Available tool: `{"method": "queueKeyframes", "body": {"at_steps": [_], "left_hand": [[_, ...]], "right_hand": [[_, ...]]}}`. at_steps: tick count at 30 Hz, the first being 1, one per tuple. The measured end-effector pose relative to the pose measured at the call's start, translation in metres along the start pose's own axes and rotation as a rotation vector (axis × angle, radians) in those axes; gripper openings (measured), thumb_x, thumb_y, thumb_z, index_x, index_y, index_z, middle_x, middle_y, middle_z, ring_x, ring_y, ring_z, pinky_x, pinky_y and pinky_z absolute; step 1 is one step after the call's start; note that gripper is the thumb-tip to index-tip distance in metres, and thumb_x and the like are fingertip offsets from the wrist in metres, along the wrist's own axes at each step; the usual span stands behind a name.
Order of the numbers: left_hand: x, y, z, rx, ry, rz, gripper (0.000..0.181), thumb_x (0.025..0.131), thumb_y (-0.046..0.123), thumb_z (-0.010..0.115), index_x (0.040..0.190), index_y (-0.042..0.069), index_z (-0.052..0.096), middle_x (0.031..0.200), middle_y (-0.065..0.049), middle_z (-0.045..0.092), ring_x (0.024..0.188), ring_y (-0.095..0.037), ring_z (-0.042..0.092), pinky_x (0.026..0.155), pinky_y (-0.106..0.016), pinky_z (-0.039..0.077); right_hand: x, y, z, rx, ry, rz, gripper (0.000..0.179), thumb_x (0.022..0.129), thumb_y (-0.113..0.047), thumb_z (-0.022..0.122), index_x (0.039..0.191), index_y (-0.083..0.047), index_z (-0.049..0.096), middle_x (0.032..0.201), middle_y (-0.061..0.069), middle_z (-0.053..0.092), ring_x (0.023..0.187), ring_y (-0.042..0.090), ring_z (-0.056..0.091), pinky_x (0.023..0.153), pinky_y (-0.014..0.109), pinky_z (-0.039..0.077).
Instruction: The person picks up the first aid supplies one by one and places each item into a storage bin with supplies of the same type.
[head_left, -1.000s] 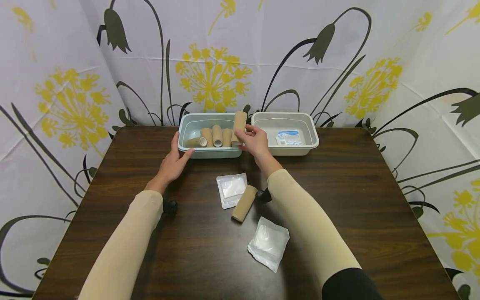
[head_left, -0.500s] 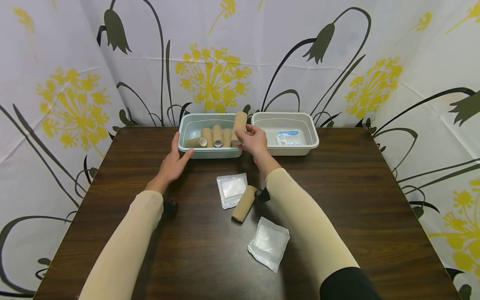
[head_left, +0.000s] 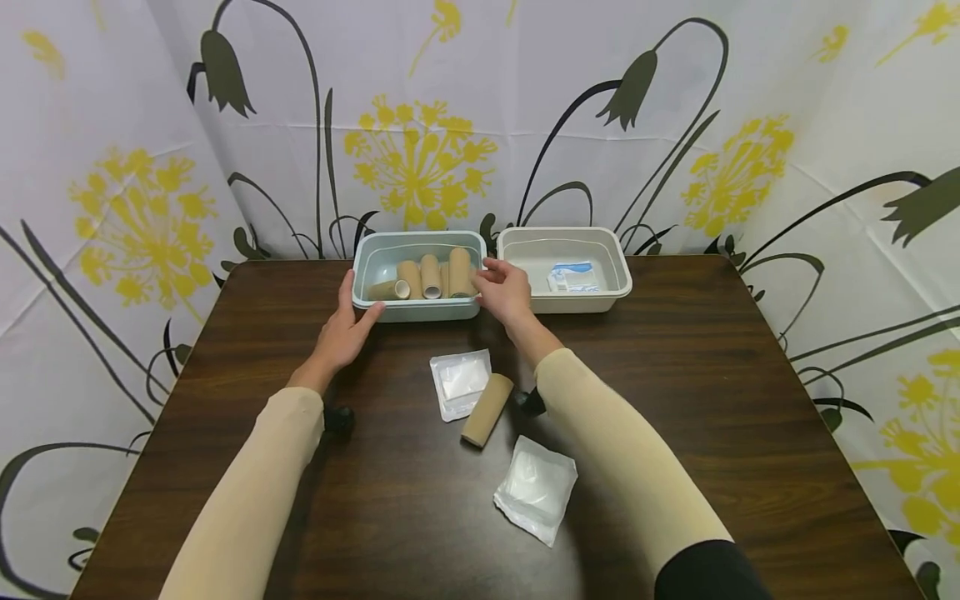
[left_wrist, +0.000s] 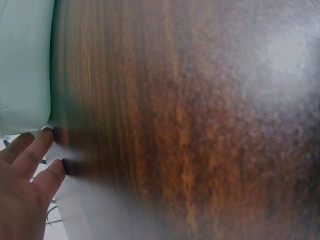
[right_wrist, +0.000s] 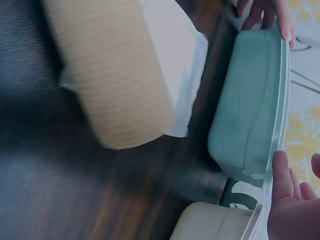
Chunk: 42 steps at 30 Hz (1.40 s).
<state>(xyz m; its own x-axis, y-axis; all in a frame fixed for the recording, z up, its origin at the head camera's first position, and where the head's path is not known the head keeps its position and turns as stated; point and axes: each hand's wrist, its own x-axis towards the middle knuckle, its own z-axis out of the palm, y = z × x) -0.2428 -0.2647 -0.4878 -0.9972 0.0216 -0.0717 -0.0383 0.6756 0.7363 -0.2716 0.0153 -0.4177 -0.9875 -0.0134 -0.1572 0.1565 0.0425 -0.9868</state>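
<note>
A: Which step is shown?

B: Apparently the loading of brown cardboard tubes (head_left: 431,275) into the pale blue-green, rectangular plastic bin (head_left: 423,312) at the back of the desk (head_left: 390,492). One tube lies on its side at the left; the others stand or lean in a row toward the right end.

A: How are the hands disposed?

B: The left hand (head_left: 339,340) rests its straight fingers along the bin's left end, presumably as a steady. The right hand (head_left: 506,293), fingers relaxed, is at the right end and appears released from the rightmost tube; whether a fingertip touches that tube cannot be told.

A: What lies outside?

B: A loose brown cardboard tube (head_left: 487,410), beside a flat, square white packet (head_left: 459,375); a second white packet (head_left: 536,490) lies nearer the person. A white-and-blue packet (head_left: 573,277) sits in the off-white, rectangular plastic bin (head_left: 566,306).

A: What does the next move call for?

B: Probably the right hand withdrawing to the loose tube and pinching it lightly, since cardboard dents. The white packets would likely suit the off-white bin.
</note>
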Motion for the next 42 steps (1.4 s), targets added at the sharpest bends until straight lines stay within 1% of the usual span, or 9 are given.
{"method": "queueKeyframes", "body": {"at_steps": [6, 8, 11, 15, 18, 21, 28, 35, 42], "left_hand": [[0.000, 0.000, 0.000, 0.004, 0.018, 0.004, 0.086, 0.092, 0.067, 0.037, 0.149, 0.037, -0.020, 0.159, -0.017, 0.006, 0.140, -0.047, 0.017, 0.106, -0.068, 0.015], [-0.001, 0.000, 0.000, 0.007, 0.018, 0.005, 0.086, 0.092, 0.067, 0.037, 0.149, 0.037, -0.020, 0.159, -0.018, 0.007, 0.140, -0.048, 0.018, 0.106, -0.068, 0.015], [-0.002, -0.001, 0.000, 0.001, 0.009, -0.009, 0.086, 0.091, 0.068, 0.037, 0.148, 0.040, -0.021, 0.159, -0.017, 0.006, 0.140, -0.047, 0.017, 0.106, -0.068, 0.015], [-0.004, -0.003, -0.001, -0.010, -0.011, -0.029, 0.085, 0.091, 0.069, 0.036, 0.147, 0.042, -0.023, 0.160, -0.013, 0.000, 0.142, -0.046, 0.013, 0.104, -0.071, 0.013], [-0.005, -0.003, -0.001, -0.009, -0.020, -0.024, 0.086, 0.091, 0.069, 0.036, 0.147, 0.041, -0.023, 0.160, -0.012, -0.002, 0.142, -0.047, 0.012, 0.104, -0.072, 0.012], [-0.005, -0.003, 0.000, -0.012, -0.015, -0.023, 0.086, 0.091, 0.069, 0.036, 0.147, 0.041, -0.023, 0.161, -0.012, -0.001, 0.142, -0.046, 0.012, 0.105, -0.070, 0.012], [-0.003, -0.001, 0.000, -0.011, -0.011, -0.019, 0.085, 0.091, 0.069, 0.035, 0.146, 0.041, -0.023, 0.160, -0.012, -0.001, 0.142, -0.045, 0.012, 0.106, -0.069, 0.012], [-0.002, 0.001, 0.000, -0.009, -0.009, -0.004, 0.085, 0.092, 0.067, 0.036, 0.147, 0.040, -0.023, 0.160, -0.013, -0.001, 0.142, -0.046, 0.012, 0.106, -0.070, 0.012], [-0.001, 0.003, 0.000, -0.001, 0.006, 0.012, 0.084, 0.092, 0.066, 0.037, 0.148, 0.040, -0.021, 0.160, -0.013, 0.003, 0.141, -0.046, 0.015, 0.105, -0.069, 0.014]], "right_hand": [[-0.017, 0.011, -0.013, -0.087, -0.108, -0.105, 0.039, 0.091, -0.004, 0.061, 0.130, -0.002, 0.057, 0.123, 0.020, 0.061, 0.104, 0.027, 0.063, 0.085, 0.040, 0.054], [-0.027, 0.016, -0.020, -0.213, -0.153, -0.172, 0.037, 0.090, -0.005, 0.063, 0.127, -0.002, 0.059, 0.121, 0.018, 0.063, 0.105, 0.025, 0.063, 0.086, 0.038, 0.053], [-0.046, 0.024, -0.030, -0.471, -0.239, -0.291, 0.038, 0.089, -0.011, 0.066, 0.126, -0.004, 0.060, 0.123, 0.012, 0.063, 0.106, 0.024, 0.062, 0.090, 0.037, 0.050], [-0.071, 0.038, -0.038, -0.778, -0.374, -0.429, 0.045, 0.087, -0.024, 0.070, 0.129, -0.008, 0.059, 0.130, 0.008, 0.057, 0.115, 0.024, 0.055, 0.097, 0.039, 0.043], [-0.086, 0.048, -0.040, -0.924, -0.444, -0.465, 0.057, 0.085, -0.036, 0.073, 0.132, -0.010, 0.056, 0.137, 0.012, 0.049, 0.124, 0.027, 0.046, 0.100, 0.041, 0.041], [-0.098, 0.055, -0.039, -1.026, -0.458, -0.459, 0.070, 0.080, -0.048, 0.074, 0.136, -0.012, 0.053, 0.145, 0.016, 0.040, 0.131, 0.031, 0.038, 0.100, 0.044, 0.042], [-0.113, 0.064, -0.041, -1.105, -0.412, -0.411, 0.093, 0.069, -0.060, 0.077, 0.142, -0.011, 0.046, 0.153, 0.017, 0.027, 0.139, 0.035, 0.025, 0.097, 0.051, 0.044], [-0.120, 0.069, -0.043, -1.101, -0.403, -0.364, 0.097, 0.066, -0.064, 0.077, 0.144, -0.016, 0.044, 0.153, 0.015, 0.027, 0.137, 0.034, 0.031, 0.093, 0.052, 0.045], [-0.131, 0.077, -0.043, -1.089, -0.392, -0.414, 0.106, 0.058, -0.065, 0.081, 0.142, -0.011, 0.045, 0.150, 0.021, 0.029, 0.126, 0.036, 0.041, 0.086, 0.046, 0.049]]}}
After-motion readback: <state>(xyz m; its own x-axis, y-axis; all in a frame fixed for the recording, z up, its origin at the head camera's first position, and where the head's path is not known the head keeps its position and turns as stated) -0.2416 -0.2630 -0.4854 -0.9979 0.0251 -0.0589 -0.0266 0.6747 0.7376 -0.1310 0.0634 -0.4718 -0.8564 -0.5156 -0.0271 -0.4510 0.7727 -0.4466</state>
